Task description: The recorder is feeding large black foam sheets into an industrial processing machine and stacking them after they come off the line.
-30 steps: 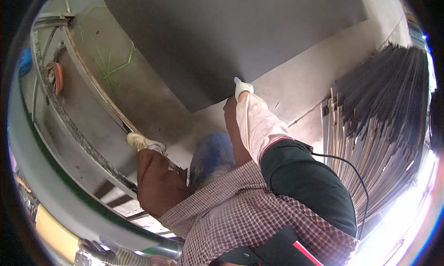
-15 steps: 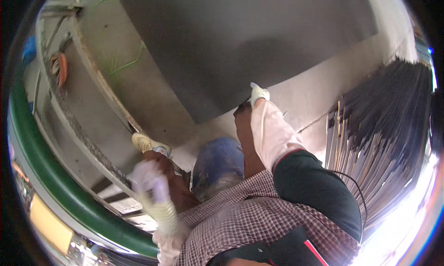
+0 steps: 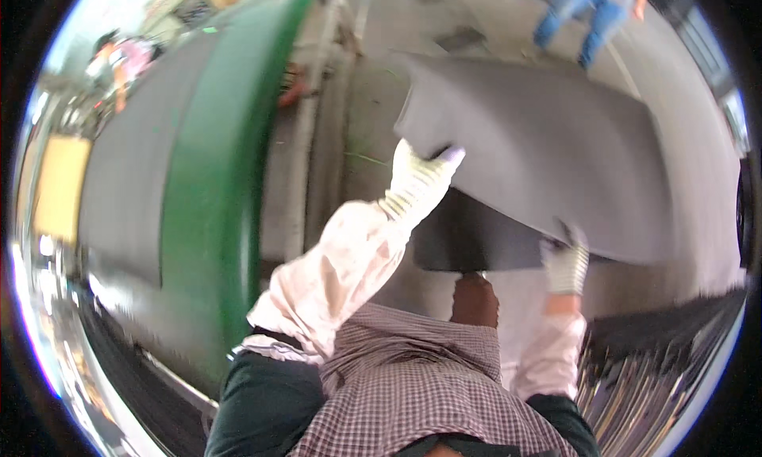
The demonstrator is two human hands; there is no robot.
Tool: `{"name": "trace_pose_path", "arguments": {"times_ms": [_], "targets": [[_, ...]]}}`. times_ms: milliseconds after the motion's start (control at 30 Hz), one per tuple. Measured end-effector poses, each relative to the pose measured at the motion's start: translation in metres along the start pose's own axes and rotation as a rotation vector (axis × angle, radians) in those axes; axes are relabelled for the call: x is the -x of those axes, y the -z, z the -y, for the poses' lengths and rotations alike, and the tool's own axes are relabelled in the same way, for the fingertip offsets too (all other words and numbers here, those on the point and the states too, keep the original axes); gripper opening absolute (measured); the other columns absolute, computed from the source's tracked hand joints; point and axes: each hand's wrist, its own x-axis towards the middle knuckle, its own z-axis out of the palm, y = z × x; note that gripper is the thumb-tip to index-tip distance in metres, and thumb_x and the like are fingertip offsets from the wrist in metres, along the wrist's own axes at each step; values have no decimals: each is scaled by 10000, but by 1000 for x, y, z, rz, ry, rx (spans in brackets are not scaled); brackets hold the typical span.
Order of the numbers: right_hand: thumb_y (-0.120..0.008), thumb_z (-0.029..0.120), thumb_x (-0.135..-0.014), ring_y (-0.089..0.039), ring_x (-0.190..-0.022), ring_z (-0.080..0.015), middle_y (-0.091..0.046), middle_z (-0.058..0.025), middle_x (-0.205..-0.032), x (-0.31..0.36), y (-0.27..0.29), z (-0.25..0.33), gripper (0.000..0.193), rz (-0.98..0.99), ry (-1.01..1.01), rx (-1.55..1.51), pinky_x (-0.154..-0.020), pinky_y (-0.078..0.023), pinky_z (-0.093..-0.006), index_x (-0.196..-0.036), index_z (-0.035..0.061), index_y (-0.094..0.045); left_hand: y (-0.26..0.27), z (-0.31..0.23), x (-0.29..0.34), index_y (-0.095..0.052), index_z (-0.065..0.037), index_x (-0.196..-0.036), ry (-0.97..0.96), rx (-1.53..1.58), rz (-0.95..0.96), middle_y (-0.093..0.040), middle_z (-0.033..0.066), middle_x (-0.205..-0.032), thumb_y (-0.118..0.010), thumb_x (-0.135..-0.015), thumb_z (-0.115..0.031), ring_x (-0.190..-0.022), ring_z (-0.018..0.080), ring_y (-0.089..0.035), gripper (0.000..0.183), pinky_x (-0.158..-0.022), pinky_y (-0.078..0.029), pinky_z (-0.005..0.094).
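A large, flexible dark grey sheet (image 3: 548, 155) is raised in front of me, bowed and tilted. My left hand (image 3: 421, 175), in a pale striped glove, is closed on its left edge with the thumb on top. Gloved as well and slightly blurred, my right hand (image 3: 566, 265) grips the near edge, farther right. Beneath the raised sheet shows a darker sheet surface (image 3: 476, 235); whether it is a separate sheet or a fold of the same one, I cannot tell.
On my left runs a long green rounded surface (image 3: 214, 163) with another dark sheet (image 3: 139, 171) on it. A person in jeans (image 3: 583, 16) stands at the far right, and another person (image 3: 123, 64) is at the far left. Dark stacked sheets (image 3: 659, 354) fill the lower right.
The view has swung left, bringing the green surface into fuller sight. My left hand has come up from my side onto the sheet, which has risen off the floor.
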Motion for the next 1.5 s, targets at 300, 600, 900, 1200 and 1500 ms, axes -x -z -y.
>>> {"name": "trace_pose_path", "arguments": {"times_ms": [300, 600, 900, 1200, 1500], "targets": [[-507, 334, -883, -535, -1103, -266, -560, -122, -1228, 63, 235, -78, 461, -111, -232, -542, -985, -402, -361, -1195, -1, -559, 521, -326, 239, -602, 42, -1101, -795, -403, -580, -581, 167, -1186, -434, -882, -27, -1065, 239, -567, 284, -944, -449, 332], [-671, 323, -827, -491, -1070, -227, -529, -111, -1165, 260, -149, 65, 560, 425, -12, -133, -957, -404, -335, -1238, 3, -467, 208, 24, 288, -367, -15, -1368, -87, 163, -172, -420, 143, -1371, -652, -847, -340, -1288, 211, -347, 677, -1109, -189, 369], [-673, 102, -781, -606, -931, -265, -632, -104, -1017, 145, -102, -22, 321, 271, -313, -1118, -908, -485, -383, -1076, 25, -573, 298, -23, 240, -600, 32, -994, 10, 976, -347, -621, 120, -972, -620, -799, -17, -906, 246, -599, 201, -835, -504, 378], [-741, -10, -711, -568, -826, -142, -621, -33, -961, 202, -131, 74, 371, 162, 8, -584, -744, -472, -272, -1050, 44, -600, 345, 11, 212, -603, -35, -973, 46, 1012, -621, -638, 85, -913, -653, -779, -77, -864, 250, -616, 204, -806, -517, 390], [-623, 366, -846, -579, -965, -252, -617, -143, -1053, 248, -113, 148, 437, 335, 57, -798, -900, -453, -390, -1025, -33, -598, 351, -5, 200, -560, 39, -1035, 104, 1054, -506, -626, 140, -968, -588, -857, -106, -912, 283, -593, 231, -880, -476, 416]]}}
